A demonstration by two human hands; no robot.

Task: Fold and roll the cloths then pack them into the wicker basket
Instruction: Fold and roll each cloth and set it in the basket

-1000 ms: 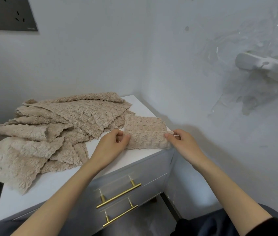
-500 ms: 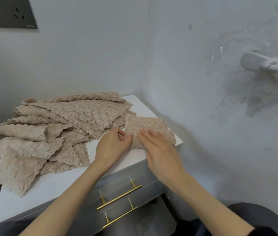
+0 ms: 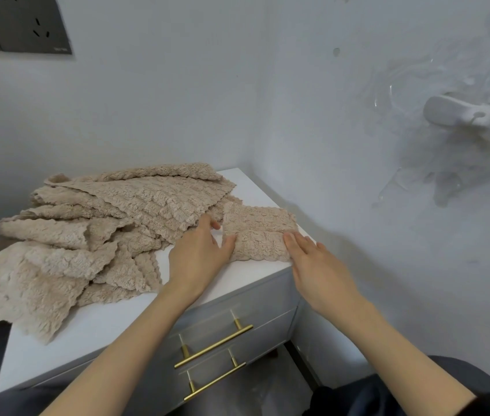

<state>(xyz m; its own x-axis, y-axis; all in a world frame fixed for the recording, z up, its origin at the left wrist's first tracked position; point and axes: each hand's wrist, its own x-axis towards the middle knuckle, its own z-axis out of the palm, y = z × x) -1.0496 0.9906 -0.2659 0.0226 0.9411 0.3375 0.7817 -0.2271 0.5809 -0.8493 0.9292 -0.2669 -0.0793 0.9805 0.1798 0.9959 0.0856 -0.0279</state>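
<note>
A small beige textured cloth [image 3: 258,232], folded into a narrow strip, lies on the near right corner of the white cabinet top [image 3: 93,328]. My left hand [image 3: 198,259] rests flat at the strip's left end, thumb against its edge. My right hand [image 3: 315,265] lies with straight fingers on the strip's right end, at the cabinet corner. A loose heap of several beige cloths [image 3: 87,235] covers the left and back of the top. No wicker basket is in view.
The cabinet stands in a wall corner, with two drawers with brass bar handles [image 3: 213,346] below the hands. A white wall-mounted holder [image 3: 471,121] sticks out at upper right. Dark wall sockets [image 3: 18,22] sit at upper left.
My right hand swept from the strip's right end across its top and is back at the right end, flat. The left hand stays at the left end, its pinch released.
</note>
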